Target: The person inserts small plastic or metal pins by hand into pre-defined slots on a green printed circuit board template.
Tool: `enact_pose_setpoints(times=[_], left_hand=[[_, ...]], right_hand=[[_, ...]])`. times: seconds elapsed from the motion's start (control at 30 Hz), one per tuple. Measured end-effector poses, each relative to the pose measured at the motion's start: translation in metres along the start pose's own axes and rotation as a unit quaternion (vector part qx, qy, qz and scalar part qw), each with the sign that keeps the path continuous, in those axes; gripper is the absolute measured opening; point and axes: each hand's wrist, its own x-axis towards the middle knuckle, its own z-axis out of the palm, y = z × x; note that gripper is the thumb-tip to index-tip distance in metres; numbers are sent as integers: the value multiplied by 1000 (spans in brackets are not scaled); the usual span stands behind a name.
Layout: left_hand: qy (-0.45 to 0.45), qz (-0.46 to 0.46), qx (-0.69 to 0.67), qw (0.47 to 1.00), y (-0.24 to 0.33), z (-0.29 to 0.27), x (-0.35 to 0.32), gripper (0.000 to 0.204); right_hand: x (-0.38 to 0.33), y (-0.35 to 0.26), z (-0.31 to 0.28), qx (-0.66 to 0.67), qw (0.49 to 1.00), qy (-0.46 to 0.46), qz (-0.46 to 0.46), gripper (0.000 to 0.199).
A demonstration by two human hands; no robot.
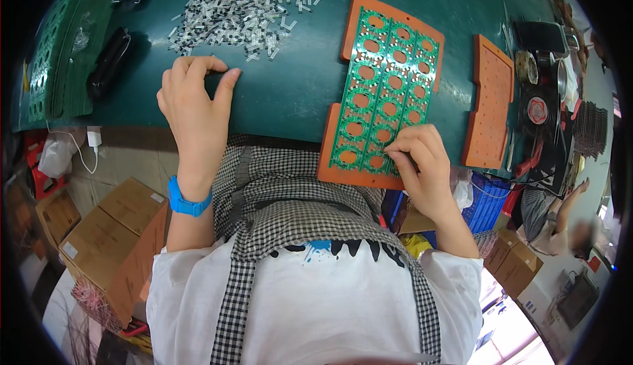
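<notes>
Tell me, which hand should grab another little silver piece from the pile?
Probably the left hand. It rests on the green table just below the pile of small silver pieces, fingers free. The right hand is pinching at the green circuit board.

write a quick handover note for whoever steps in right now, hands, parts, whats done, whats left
Left hand: resting on the dark green table, fingers curled, just below the loose pile of small grey-white parts; whether it holds one cannot be told.
Right hand: fingertips pinched at the lower right edge of the green circuit panel with round cutouts, which lies on the orange flat fixture plate.
A second orange plate, bare, lies to the right; a stack of green panels sits far left.
Done: one panel seated on its plate.
Left: how many parts are fitted is too small to tell; the pile is still large.
</notes>
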Motion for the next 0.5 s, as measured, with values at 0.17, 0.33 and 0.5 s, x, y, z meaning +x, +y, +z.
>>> enact_pose_setpoints(times=[0.17,0.33,0.5], left_hand=[[-58,3,-36,998,0,1,3,10],[-45,30,-45,998,0,3,3,13],[-51,-18,-25,998,2,-10,1,15]], right_hand=[[0,0,-1,2,1000,-9,10,17],[2,-1,1,-6,1000,-10,3,17],[-1,-1,8,-46,999,17,-2,19]])
